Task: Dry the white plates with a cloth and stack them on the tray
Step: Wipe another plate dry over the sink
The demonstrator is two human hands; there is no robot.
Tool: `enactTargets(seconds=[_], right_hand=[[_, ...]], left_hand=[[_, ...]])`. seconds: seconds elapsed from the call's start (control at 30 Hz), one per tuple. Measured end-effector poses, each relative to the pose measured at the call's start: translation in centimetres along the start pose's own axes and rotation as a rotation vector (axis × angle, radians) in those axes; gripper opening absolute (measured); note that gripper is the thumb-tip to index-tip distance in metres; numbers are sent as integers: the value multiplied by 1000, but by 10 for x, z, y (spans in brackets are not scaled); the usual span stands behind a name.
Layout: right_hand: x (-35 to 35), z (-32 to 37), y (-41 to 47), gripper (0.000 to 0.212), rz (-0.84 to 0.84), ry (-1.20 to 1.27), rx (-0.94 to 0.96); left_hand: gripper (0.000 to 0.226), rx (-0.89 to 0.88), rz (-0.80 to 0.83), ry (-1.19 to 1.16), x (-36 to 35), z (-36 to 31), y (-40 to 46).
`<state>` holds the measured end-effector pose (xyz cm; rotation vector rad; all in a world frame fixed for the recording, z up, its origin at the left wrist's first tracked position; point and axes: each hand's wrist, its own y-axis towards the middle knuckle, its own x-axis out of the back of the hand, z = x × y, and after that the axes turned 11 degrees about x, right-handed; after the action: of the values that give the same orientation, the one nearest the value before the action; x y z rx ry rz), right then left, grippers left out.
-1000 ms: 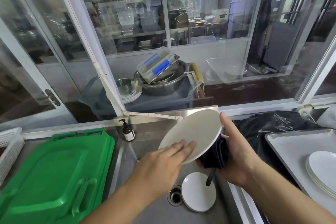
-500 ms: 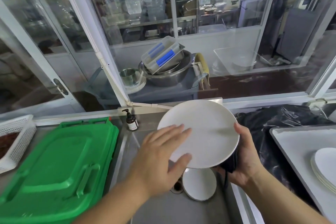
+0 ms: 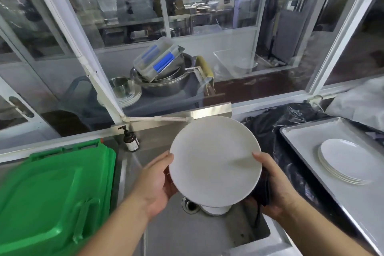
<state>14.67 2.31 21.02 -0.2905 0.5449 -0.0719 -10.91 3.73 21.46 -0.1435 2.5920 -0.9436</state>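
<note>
Layout around the sink, with clock directions taken from the held plate

The plate sits above the sink, left hand at nine o'clock, right hand with the cloth at four; another plate lies underneath, the bin lid lies at nine, the tray bearing the stack of plates at three, and the pump bottle at ten.

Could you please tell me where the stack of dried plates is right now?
The stack of plates sits on the metal tray at the right of the head view, beside the black plastic bag.
</note>
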Motion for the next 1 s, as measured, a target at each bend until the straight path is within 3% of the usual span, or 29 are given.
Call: enactTargets(seconds=[0.2, 0.27, 0.57, 0.67, 1.0], right_hand=[[11, -5, -39, 15, -167, -164, 98], [24, -12, -55, 7, -262, -229, 88], [100, -25, -142, 40, -539, -167, 132], [121, -15, -169, 30, -582, -98, 188], [256, 22, -264, 29, -738, -30, 297]], left_hand=[[27, 45, 79, 86, 10, 14, 8], [26, 83, 122, 121, 6, 27, 12], [27, 253, 348, 316, -56, 82, 10], [28, 296, 408, 387, -91, 98, 3], [26, 383, 561, 610, -235, 191, -30]])
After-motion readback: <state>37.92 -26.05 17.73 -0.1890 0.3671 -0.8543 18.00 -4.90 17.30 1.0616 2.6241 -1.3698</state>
